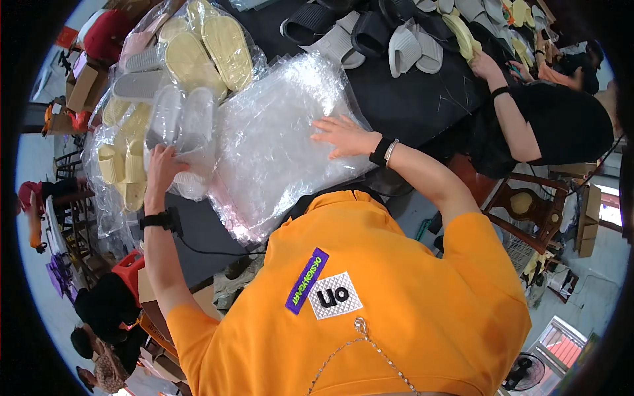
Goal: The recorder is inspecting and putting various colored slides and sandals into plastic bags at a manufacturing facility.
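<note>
My left hand (162,168) grips a clear plastic bag holding a pair of pale grey slippers (178,125) at the left side of the dark table (409,99). My right hand (343,135) lies flat, fingers spread, on a thick stack of clear plastic bags (277,145) in front of me. Both wrists wear black bands. The bagged pair touches the left edge of the stack.
Bagged yellow slippers (211,46) and more yellow pairs (125,165) pile up at the left. Loose grey and black slippers (389,39) lie at the far side. A person in black (561,119) works at the right, one hand (485,66) on the table. A wooden chair (522,204) stands nearby.
</note>
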Demonstrator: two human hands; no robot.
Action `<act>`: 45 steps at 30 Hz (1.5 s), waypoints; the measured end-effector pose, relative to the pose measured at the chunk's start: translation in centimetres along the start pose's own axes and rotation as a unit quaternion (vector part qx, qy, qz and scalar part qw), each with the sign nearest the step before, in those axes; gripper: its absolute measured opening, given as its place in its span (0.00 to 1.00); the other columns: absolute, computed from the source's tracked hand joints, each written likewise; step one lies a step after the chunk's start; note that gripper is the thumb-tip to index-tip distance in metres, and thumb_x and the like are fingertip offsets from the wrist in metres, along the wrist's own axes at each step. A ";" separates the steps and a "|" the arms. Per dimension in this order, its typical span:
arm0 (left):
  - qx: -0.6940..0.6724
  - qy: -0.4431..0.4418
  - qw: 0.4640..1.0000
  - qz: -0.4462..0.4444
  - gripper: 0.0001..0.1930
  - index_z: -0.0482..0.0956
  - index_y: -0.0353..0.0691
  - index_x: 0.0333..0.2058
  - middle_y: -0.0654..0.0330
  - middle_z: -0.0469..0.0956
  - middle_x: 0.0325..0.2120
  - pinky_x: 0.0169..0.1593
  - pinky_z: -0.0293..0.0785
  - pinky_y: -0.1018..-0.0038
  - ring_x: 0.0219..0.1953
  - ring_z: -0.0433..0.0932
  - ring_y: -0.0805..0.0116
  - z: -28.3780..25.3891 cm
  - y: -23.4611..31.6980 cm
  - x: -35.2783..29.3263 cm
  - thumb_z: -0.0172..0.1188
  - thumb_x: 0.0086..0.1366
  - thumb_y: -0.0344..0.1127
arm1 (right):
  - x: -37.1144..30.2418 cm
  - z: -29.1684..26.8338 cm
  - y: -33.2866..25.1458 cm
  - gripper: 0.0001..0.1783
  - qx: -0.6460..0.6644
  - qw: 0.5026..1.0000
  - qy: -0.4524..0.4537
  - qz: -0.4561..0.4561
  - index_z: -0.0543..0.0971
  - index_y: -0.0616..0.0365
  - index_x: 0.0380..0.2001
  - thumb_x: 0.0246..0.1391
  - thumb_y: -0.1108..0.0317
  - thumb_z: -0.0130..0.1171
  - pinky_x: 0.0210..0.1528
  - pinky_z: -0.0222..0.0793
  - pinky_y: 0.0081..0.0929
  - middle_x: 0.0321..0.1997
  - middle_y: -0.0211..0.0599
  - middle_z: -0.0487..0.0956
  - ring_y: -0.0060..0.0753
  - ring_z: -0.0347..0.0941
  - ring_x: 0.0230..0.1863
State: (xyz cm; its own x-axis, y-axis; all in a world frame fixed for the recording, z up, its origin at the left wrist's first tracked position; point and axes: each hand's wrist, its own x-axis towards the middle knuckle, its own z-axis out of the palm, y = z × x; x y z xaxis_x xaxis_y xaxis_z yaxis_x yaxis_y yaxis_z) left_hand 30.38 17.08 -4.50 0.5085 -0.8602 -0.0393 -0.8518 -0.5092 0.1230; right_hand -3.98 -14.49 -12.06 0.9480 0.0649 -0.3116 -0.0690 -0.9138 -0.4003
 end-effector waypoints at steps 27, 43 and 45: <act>-0.424 0.250 0.835 -0.246 0.12 0.74 0.33 0.42 0.54 0.77 0.34 0.41 0.68 0.77 0.35 0.74 0.70 2.2 13.2 -4.4 0.51 0.60 0.31 | 2.1 -1.2 1.2 0.28 0.713 0.671 0.017 0.202 0.58 0.52 0.54 0.56 0.49 0.48 0.43 0.65 0.34 0.45 0.34 0.68 0.31 0.66 0.45; -0.364 0.141 0.872 -0.296 0.11 0.74 0.34 0.30 0.56 0.76 0.23 0.32 0.69 0.74 0.27 0.75 0.67 3.7 10.1 -6.7 0.59 0.51 0.35 | -0.2 0.1 -0.3 0.25 0.556 0.804 -0.026 0.209 0.64 0.61 0.53 0.53 0.62 0.52 0.31 0.68 0.23 0.40 0.34 0.73 0.25 0.71 0.35; -0.580 0.101 0.772 -0.240 0.05 0.71 0.36 0.28 0.61 0.75 0.23 0.30 0.68 0.79 0.26 0.73 0.76 3.1 10.0 -7.7 0.57 0.55 0.29 | 0.1 0.3 -0.4 0.22 0.551 0.807 -0.010 0.211 0.66 0.61 0.50 0.53 0.64 0.52 0.29 0.67 0.20 0.36 0.33 0.74 0.24 0.71 0.33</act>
State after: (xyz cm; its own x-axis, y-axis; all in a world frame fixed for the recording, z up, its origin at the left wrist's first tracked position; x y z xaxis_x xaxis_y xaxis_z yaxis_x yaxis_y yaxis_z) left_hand 17.59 18.52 -6.01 0.8393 -0.4991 -0.2157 0.0667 -0.2992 0.9519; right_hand -3.97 -14.01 -12.21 0.7637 -0.1421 -0.6298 -0.6293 0.0543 -0.7753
